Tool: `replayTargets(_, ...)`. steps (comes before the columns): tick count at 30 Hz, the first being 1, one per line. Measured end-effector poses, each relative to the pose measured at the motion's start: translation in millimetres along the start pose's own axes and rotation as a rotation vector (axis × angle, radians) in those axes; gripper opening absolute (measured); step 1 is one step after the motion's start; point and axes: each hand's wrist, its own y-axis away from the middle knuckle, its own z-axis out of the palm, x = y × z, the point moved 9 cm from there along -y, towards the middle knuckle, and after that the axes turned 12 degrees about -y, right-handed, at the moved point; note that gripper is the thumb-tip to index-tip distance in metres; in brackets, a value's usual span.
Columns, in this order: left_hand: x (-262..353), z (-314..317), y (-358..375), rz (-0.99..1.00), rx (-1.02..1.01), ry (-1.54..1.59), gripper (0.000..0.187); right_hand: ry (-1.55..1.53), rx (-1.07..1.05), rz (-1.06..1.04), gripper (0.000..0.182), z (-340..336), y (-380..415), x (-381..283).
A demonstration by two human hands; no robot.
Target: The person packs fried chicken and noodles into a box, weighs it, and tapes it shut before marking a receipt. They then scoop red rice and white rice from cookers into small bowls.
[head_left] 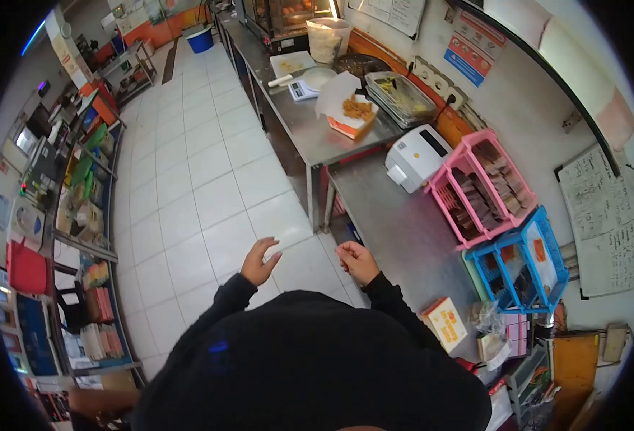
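Observation:
My left hand (259,263) hovers over the white tiled floor with fingers apart and nothing in it. My right hand (359,263) is closed beside the edge of the lower steel table (396,237), its fingers curled toward the thumb. Whatever it may hold is hidden. Ahead, an open orange-and-white box (353,128) with fried food (357,109) and white paper stands at the corner of the higher steel counter (310,136). Behind the box is a white kitchen scale (302,89). A closed yellow-and-white box (444,323) lies on the lower table to my right.
A white label printer (417,156), a pink rack (482,187) and a blue rack (521,262) line the wall. Metal trays (401,99) and a white bucket (328,39) stand farther back. Shelves (91,237) run along the left; a blue tub (200,41) is far down the aisle.

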Motion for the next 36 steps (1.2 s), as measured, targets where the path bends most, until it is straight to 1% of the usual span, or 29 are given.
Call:
replayTargets(1,-14,-18,0,-0.068,0.006,-0.008,0.031,0.003,-0.021,0.008,0.016,11,-23,1)
replayTargets(2,-27,-29,-3,-0.084,0.008,-0.019,0.029,0.006,-0.041,0.017,0.016,21,-45,2)
replayTargets(5,-63,-49,-22,-0.115,-0.007,0.004,0.029,0.004,-0.001,0.034,0.016,29,-105,3)
replayTargets(8,-95,-59,-62,-0.124,-0.021,0.037,0.028,0.074,0.115,-0.108,0.017,1,-179,4)
replayTargets(10,-119,-64,-94,-0.147,-0.036,0.056,0.028,0.313,0.239,-0.368,0.019,-33,-234,-18)
replayTargets(12,-155,-66,-125,-0.179,-0.108,0.041,0.029,0.766,0.414,-0.58,0.026,-26,-257,-91)
replayTargets(14,-202,-67,-160,-0.198,-0.166,0.004,0.03,1.097,0.529,-0.614,0.036,-20,-293,-133)
replayTargets(15,-234,-67,-174,-0.248,-0.187,0.029,0.032,1.263,0.59,-0.629,0.042,-20,-318,-151)
replayTargets(16,-261,-72,-196,-0.296,-0.18,0.039,0.032,1.339,0.562,-0.637,0.047,-24,-352,-159)
replayTargets(18,-310,-84,-220,-0.424,-0.203,0.05,0.032,1.482,0.488,-0.594,0.057,-32,-404,-148)
replayTargets(19,-328,-93,-235,-0.404,-0.189,0.065,0.032,1.561,0.441,-0.543,0.047,-29,-422,-147)
replayTargets(22,-361,-117,-280,-0.453,-0.239,0.049,0.032,1.495,0.318,-0.104,0.029,-59,-467,-116)
replayTargets(23,-372,-121,-291,-0.465,-0.245,0.07,0.033,1.529,0.314,-0.208,0.023,-57,-468,-119)
replayTargets(26,-444,-107,-310,-0.525,-0.286,0.166,0.034,1.568,0.222,-0.176,0.023,-62,-479,-107)
replayTargets(29,-483,-80,-348,-0.498,-0.363,0.154,0.033,1.493,0.195,-0.061,0.025,-56,-493,-111)
replayTargets(31,-565,-24,-356,-0.58,-0.554,0.478,0.032,1.398,0.229,0.003,0.028,-54,-497,-110)
replayTargets(32,-599,-9,-366,-0.568,-0.542,0.543,0.032,1.35,0.257,0.018,0.03,-52,-502,-109)
replayTargets(33,-604,-5,-394,-0.52,-0.569,0.505,0.032,1.307,0.279,0.022,0.031,-50,-507,-109)
replayTargets(35,-603,-7,-456,-0.426,-0.591,0.433,0.032,1.295,0.42,-0.029,0.031,-45,-517,-115)
replayTargets(36,-598,-14,-490,-0.374,-0.667,0.364,0.032,1.285,0.481,-0.054,0.031,-39,-523,-117)
